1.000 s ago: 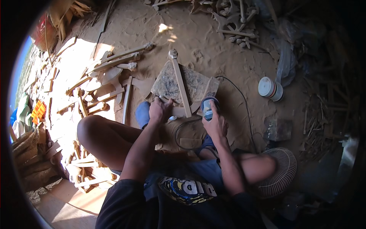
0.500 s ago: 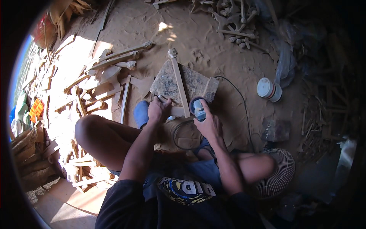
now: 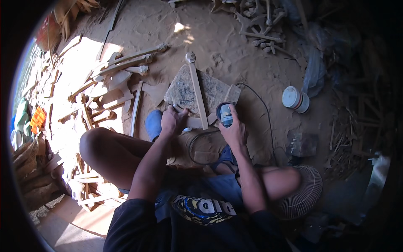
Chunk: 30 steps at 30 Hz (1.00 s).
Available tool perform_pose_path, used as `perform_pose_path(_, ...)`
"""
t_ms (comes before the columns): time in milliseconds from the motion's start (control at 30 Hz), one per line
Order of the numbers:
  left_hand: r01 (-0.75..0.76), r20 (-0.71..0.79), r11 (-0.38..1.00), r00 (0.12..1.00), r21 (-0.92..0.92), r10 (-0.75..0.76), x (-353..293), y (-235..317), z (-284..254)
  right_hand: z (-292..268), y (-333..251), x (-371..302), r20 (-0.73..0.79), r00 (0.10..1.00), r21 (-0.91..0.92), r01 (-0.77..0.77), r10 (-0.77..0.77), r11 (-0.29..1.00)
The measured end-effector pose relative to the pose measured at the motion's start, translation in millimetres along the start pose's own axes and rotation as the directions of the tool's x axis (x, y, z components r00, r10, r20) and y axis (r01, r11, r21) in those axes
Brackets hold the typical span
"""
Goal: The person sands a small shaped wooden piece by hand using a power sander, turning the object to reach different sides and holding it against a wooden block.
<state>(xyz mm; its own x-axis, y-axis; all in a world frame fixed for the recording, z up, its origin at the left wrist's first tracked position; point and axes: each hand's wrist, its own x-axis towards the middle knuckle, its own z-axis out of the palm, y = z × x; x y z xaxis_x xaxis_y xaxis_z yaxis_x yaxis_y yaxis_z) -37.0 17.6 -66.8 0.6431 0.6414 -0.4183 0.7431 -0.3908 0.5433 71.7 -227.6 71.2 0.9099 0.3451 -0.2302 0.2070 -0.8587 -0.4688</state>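
Pale flat piece (image 3: 194, 122) extends rightward from the left hand (image 3: 172, 120), in front of a rough stone block (image 3: 179, 89), and reaches toward the disc end of a handheld power tool (image 3: 226, 119) in the right hand (image 3: 235, 132). The left fingers are curled in around the piece's near end, pinching it, while the right hand is wrapped around the tool's body with a finger laid forward along it (whether the disc touches the piece, I cannot tell). Between the two grips, a long pale bar (image 3: 195, 90) with a knobbly far end lies across the block, its near end crossing the flat piece. Just left of the left grip is a blue shoe (image 3: 153, 124), and beyond that a narrow straight strip (image 3: 136, 110) lies near a sunlit heap of long pale pieces (image 3: 126, 67). To the right of the right grip, a dark cord (image 3: 267, 111) curves over the dusty ground (image 3: 256, 71); farther right stands a white-lidded tub (image 3: 291, 97), with a dark block (image 3: 303, 144) nearer the person and a round wire fan guard (image 3: 305, 193) beside the right knee.
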Motion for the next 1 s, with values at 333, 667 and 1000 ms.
perform_pose_path(333, 0.113, 0.01, 0.992, 0.994, -0.049, -0.112, -9, 26, -6, 2, 23, 1, 0.017, 0.997, 0.08, 0.071, -0.072, 0.994)
perform_pose_path(667, 0.014, 0.042, 0.995, 0.999, -0.102, -0.01, -15, 22, -27, -13, 35, 5, -0.133, 0.991, 0.108, 0.035, -0.021, 0.994)
perform_pose_path(1000, -0.112, -0.127, 0.994, 0.986, 0.008, 0.113, -12, 40, -45, -25, -3, -25, 0.136, 0.99, 0.053, 0.033, -0.04, 0.998)
